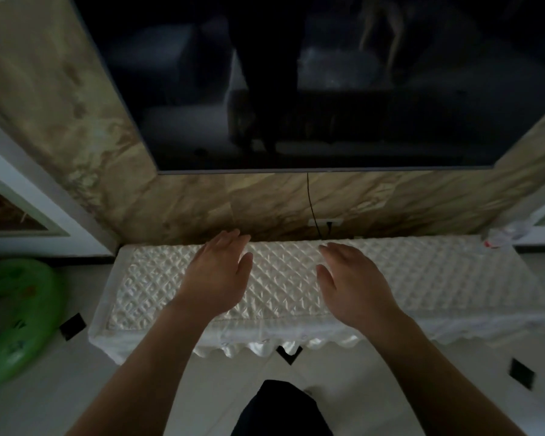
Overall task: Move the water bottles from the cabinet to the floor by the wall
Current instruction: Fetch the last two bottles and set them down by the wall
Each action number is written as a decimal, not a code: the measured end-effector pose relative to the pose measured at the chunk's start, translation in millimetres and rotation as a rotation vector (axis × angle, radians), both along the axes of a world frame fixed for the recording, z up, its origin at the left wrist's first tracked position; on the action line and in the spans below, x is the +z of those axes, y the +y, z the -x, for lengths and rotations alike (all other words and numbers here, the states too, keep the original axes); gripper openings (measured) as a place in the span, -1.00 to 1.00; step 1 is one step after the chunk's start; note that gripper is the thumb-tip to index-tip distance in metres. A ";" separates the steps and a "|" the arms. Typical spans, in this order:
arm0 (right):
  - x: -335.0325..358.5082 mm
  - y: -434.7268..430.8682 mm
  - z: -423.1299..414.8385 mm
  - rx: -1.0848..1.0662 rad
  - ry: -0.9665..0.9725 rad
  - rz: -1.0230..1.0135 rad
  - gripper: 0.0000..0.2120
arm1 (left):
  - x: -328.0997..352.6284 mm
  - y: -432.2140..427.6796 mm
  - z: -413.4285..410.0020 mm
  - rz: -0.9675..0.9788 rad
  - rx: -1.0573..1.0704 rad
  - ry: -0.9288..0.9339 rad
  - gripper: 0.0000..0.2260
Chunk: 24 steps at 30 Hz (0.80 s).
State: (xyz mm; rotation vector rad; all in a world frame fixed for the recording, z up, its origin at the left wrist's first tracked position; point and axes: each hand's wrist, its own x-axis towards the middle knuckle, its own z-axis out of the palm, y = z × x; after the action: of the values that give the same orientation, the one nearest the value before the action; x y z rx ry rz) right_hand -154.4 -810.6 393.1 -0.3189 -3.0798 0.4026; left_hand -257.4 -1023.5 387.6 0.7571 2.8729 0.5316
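1. A dark, switched-off television (328,83) is being carried by a marble-patterned wall (60,105), and only dim reflections are being shown in its screen.
2. A low cabinet (422,322) is being stood against that wall, and its surface is being covered by a quilted white cloth (422,272) with a scalloped front edge.
3. The white tiled floor (76,372), set with small black diamonds, is being occupied at the far left by a green inflatable ring (16,313), which is lying well apart from the cabinet.
4. The left hand (216,275) is being held palm down over the cloth, its fingers (230,240) straight, slightly spread and reaching the back edge; nothing is being gripped.
5. The right hand (353,284) is being held just beside it in the same way, its fingers (334,250) relaxed and holding nothing. Whether either hand is touching the cloth cannot be told.
6. A crumpled clear plastic item (501,236) with a red patch is being left at the far right end of the cabinet, near the wall; it is too blurred to be confirmed as a water bottle.
7. A thin black cable (309,199) is being hung from the television down to a wall socket (326,221).
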 end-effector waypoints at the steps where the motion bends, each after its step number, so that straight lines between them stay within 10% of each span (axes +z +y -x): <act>1: 0.5 10.2 1.8 -0.004 0.000 0.005 -0.49 | 0.0 12.1 2.2 0.004 -0.006 -0.007 -0.56; 24: 4.5 241.6 -54.4 0.006 0.043 -0.021 -0.55 | 23.3 224.8 -58.6 0.023 0.026 0.000 -0.59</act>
State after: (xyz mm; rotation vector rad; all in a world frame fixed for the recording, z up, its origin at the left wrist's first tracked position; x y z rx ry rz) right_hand -100.1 -569.0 397.7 -0.2965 -3.0417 0.3721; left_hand -198.8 -798.7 410.9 0.7175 2.8869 0.5007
